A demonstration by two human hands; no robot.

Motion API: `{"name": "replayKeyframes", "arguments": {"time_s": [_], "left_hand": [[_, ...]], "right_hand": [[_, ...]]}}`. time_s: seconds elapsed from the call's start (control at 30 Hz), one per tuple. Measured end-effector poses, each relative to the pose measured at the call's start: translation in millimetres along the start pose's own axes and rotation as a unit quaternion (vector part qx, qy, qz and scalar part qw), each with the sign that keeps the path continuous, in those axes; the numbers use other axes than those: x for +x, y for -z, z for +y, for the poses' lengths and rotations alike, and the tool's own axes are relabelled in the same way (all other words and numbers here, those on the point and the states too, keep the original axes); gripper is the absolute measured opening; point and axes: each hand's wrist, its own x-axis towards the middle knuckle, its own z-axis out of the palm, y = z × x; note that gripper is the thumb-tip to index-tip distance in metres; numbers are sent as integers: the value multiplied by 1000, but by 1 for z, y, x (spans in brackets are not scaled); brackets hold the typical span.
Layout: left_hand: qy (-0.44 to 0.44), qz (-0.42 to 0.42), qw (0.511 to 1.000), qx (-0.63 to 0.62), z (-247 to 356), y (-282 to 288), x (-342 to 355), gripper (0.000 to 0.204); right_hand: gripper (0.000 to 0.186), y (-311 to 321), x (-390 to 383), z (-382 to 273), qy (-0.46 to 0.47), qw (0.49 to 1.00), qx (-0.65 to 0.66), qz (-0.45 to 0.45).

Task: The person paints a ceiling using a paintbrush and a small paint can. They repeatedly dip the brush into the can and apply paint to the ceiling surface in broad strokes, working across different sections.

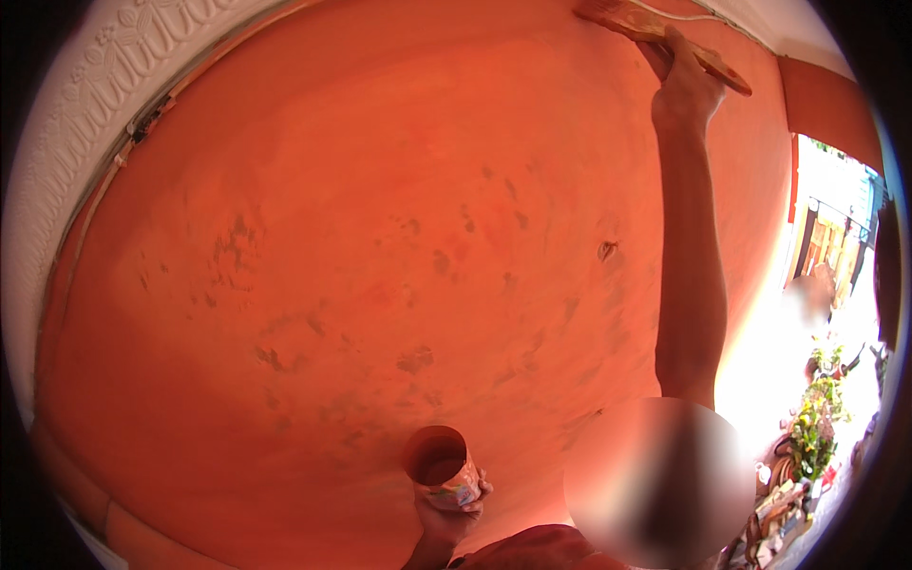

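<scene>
My right arm reaches up across an orange wall (380, 237) with grey blotches. My right hand (689, 90) is closed on the wooden handle of a wide, paint-stained brush (608, 19), which is at the top of the wall near a pale cable; I cannot tell whether the bristles touch it. At the lower middle, my left hand (448, 518) grips a paint-smeared cylindrical container (454, 483) with orange paint inside. A round blurred patch hides the base of my right arm.
White embossed moulding (85, 123) curves along the upper left, with wiring beside it. A small hole (608, 250) marks the wall. At the right are a bright opening, a blurred figure (812, 299), plants (817, 418) and piled objects (774, 513).
</scene>
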Motion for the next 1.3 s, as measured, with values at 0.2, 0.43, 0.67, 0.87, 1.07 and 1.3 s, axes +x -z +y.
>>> {"name": "replayKeyframes", "arguments": {"time_s": [0.2,0.43,0.67,0.87,1.07,1.3], "left_hand": [[19,74,997,-29,7,1,-4,80],[8,78,997,-12,3,-1,-8,77],[1,47,999,-10,0,4,-7,77],[-8,58,998,0,4,13,-4,77],[-18,50,998,-40,-3,10,-6,78],[5,24,999,-33,-1,10,-3,81]], "right_hand": [[22,-30,-51,33,-6,996,93,2],[24,-120,-128,8,-84,989,-105,-58],[24,-62,-39,40,1,997,82,5],[24,-48,-25,42,2,995,84,59],[30,-114,-139,-2,-48,984,-147,-92],[18,-91,-85,18,-55,994,32,-94]]}}
